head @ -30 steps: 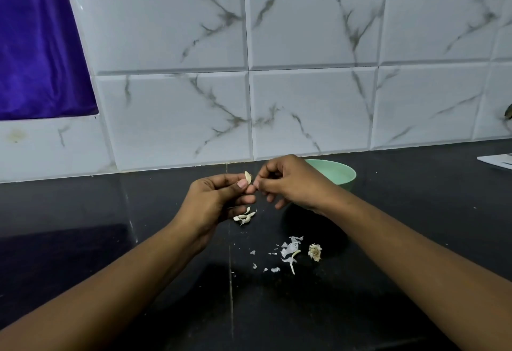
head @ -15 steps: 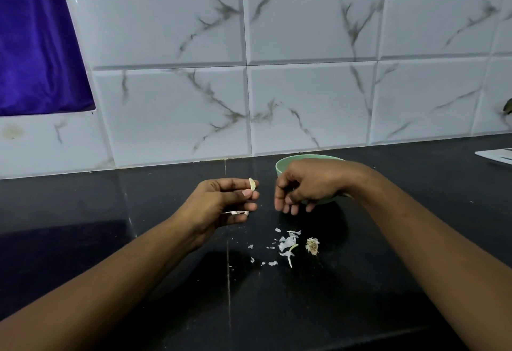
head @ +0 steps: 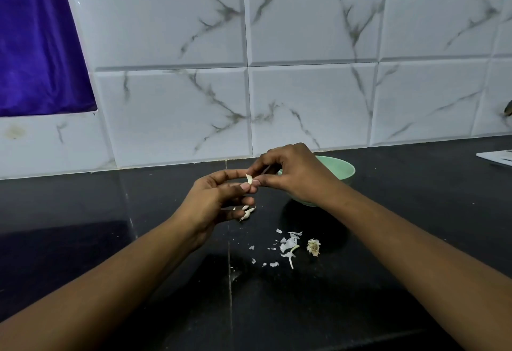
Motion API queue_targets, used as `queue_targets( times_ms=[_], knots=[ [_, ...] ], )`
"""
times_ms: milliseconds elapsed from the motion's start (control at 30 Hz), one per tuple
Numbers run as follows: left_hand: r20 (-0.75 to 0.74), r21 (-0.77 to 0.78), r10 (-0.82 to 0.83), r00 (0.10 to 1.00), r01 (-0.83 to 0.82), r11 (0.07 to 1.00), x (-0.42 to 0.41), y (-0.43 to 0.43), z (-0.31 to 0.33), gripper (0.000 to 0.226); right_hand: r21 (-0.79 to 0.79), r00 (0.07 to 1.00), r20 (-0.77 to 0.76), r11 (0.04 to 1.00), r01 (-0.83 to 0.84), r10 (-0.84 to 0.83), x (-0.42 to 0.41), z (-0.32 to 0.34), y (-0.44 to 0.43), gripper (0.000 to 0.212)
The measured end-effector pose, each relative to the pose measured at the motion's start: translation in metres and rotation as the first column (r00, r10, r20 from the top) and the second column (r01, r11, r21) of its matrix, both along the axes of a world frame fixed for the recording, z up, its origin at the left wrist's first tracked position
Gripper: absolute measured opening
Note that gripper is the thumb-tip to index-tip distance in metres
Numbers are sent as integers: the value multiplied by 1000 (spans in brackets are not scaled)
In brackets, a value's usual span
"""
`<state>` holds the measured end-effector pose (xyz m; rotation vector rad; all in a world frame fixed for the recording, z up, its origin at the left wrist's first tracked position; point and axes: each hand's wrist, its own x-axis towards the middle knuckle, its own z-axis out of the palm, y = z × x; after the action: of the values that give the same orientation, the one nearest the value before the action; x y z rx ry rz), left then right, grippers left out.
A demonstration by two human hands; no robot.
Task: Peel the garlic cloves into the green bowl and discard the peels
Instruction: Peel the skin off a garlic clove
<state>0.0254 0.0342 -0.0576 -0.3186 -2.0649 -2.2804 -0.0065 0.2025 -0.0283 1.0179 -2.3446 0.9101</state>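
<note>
Over dark worktop (head: 83, 239), a garlic clove (head: 248, 179) is clamped in the grip of the left hand (head: 210, 201), its skin pinched by the right hand (head: 293, 173). Peeling is judged underway; stripping is required next, green bowl (head: 343, 167) at two o'clock.

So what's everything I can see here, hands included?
garlic clove: one, pale, pinched by left hand and right hand
garlic bits: few, whitish, at the left hand's lower fingers
peels: scattered, white, on the counter, centre
root end: one, beige, right of the peels
green bowl: one, pale green, behind the right hand
counter: one, black, foreground
wall tiles: several, white marbled, behind counter
cloth: one, purple, upper left
flat object: one, white, right edge
left hand: one, bare, centre
right hand: one, bare, centre, before the bowl
</note>
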Motion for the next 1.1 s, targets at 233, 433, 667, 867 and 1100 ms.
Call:
queue_targets(
  times_ms=[233,433,667,867,1100],
  knots=[
    [-69,-23,28,997,-30,999,1,-1,0,20,-145,1000,28,989,19,-15,-2,-6,-4,12],
    [-112,-44,60,992,-65,997,-1,0,-2,21,-148,985,168,989,-20,45,-4,-5,-5,13],
    [-176,-100,63,982,-81,992,-1,0,-4,24,-97,943,296,987,-125,149,-5,-7,-3,18],
    [-184,-87,65,981,-82,993,0,0,-1,26,-225,912,364,968,-110,188,-9,-2,6,13],
    [-194,-124,34,980,-59,991,1,-1,-1,26,-346,805,481,919,-189,347,-7,-5,5,12]
  ],
)
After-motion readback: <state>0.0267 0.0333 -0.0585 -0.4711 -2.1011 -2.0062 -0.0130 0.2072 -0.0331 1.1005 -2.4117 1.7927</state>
